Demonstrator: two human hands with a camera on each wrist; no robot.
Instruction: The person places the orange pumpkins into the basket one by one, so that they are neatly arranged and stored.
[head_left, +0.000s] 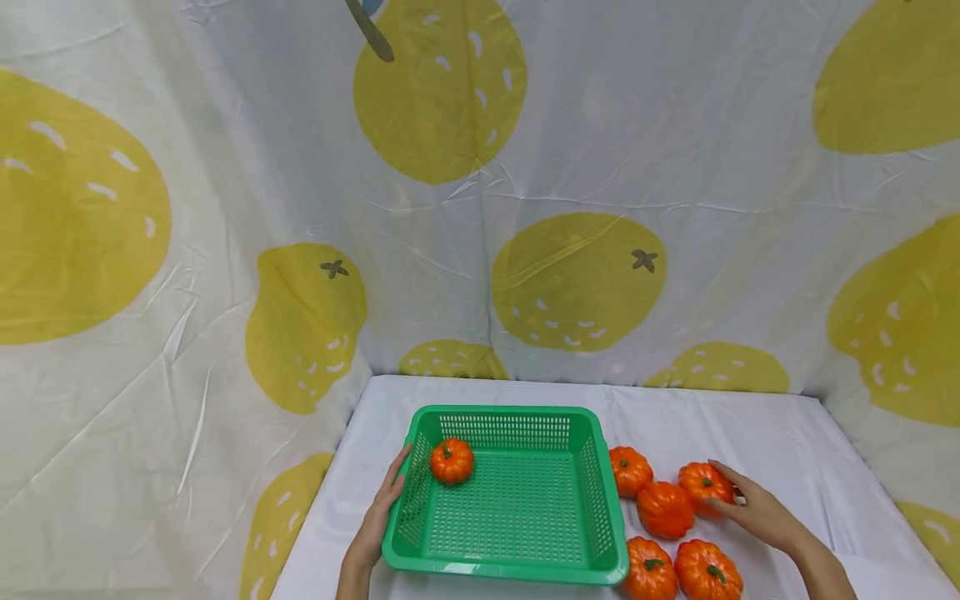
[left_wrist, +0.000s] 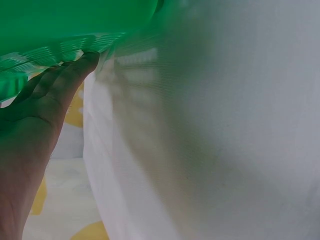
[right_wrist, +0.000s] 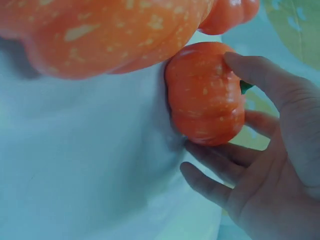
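Observation:
A green plastic basket [head_left: 495,570] stands on the white-covered table, with one small orange pumpkin [head_left: 453,465] in its back left corner. My left hand [head_left: 377,510] rests against the basket's left side, its fingers fairly straight along the slotted wall [left_wrist: 75,46]. To the right of the basket, my right hand [head_left: 761,510] holds another small pumpkin [head_left: 699,482] from its right side. In the right wrist view the thumb lies on this pumpkin [right_wrist: 202,97] near its green stem, and the fingers reach around the opposite side.
Several more pumpkins lie between the basket and my right hand: one by the rim [head_left: 628,472], one in the middle [head_left: 664,510], and others nearer me [head_left: 708,571]. A lemon-printed cloth [head_left: 600,183] hangs behind and beside the table.

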